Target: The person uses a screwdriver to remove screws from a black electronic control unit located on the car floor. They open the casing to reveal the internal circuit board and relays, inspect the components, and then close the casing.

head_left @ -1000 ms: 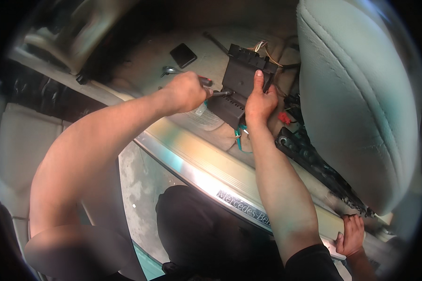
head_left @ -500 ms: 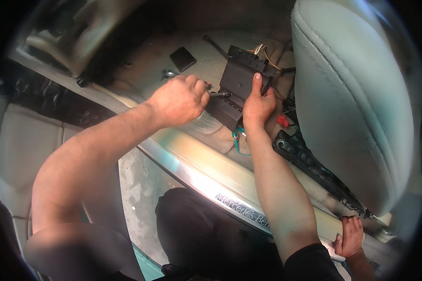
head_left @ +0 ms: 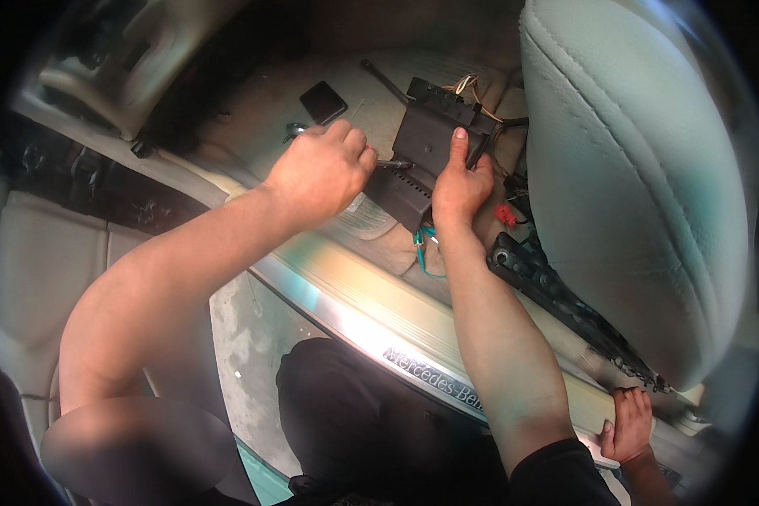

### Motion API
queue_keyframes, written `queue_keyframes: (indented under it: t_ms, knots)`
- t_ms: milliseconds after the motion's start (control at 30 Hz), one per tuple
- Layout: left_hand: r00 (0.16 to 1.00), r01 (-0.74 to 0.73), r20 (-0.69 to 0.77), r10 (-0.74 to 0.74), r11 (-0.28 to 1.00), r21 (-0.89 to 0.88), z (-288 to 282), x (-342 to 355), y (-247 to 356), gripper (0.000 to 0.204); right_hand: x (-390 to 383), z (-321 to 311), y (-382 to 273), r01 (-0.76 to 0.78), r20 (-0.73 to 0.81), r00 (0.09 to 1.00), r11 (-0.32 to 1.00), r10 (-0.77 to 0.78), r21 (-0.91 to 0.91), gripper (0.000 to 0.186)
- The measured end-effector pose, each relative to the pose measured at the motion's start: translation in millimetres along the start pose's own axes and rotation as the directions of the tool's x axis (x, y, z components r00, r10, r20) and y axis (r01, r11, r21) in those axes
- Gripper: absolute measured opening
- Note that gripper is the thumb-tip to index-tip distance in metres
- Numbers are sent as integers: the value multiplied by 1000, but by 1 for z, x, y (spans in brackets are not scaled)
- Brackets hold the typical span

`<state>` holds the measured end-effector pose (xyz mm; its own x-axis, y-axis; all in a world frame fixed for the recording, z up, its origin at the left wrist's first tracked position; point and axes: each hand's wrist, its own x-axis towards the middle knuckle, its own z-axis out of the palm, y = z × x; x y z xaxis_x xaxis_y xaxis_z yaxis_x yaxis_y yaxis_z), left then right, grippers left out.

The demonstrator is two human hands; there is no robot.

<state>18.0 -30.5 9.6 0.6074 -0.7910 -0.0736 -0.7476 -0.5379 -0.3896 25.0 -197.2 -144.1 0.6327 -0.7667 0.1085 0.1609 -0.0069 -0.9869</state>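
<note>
Left hand (head_left: 322, 171) clenched on tool (head_left: 394, 164), frame centre | right hand (head_left: 460, 187) grasping black box (head_left: 426, 150), upper centre | seat (head_left: 641, 185) right | another person's hand (head_left: 626, 426) lower right.

Carpeted car floor (head_left: 253, 126), beige and worn, seen through the open door. Directly on it lie a small flat black rectangular object (head_left: 323, 101), a small metal piece (head_left: 295, 131) just beside it, and a dark slender rod (head_left: 385, 82) lying obliquely further in. A black box-shaped module (head_left: 426, 152) with a bundle of wires (head_left: 468, 87) at its far end stands tilted on the floor next to the grey seat (head_left: 632, 185). A bright metal sill plate (head_left: 371, 312) bounds the floor's near edge.
</note>
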Motion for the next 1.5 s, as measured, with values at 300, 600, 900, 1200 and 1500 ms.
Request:
queue_keyframes:
  t_ms: [300,600,900,1200,1500]
  knots:
    - [403,915,874,-273,143,-377,-16,28,-18,34,-4,5,10,1,14,1000,999,-2,36,45]
    - [996,88,-8,-88,996,21,1,4,3,23,3,0,15,20,12,1000,996,-19,-85,48]
    - [804,591,412,-429,648,-480,-11,12,-10,31,-3,6,13,-46,19,999,995,48,-84,47]
    - [787,611,457,-415,628,-482,-14,19,-6,30,2,3,16,-13,14,1000,994,14,-104,46]
    - [989,134,-49,-136,990,-40,0,6,7,33,4,1,7,-3,3,1000,1000,3,9,47]
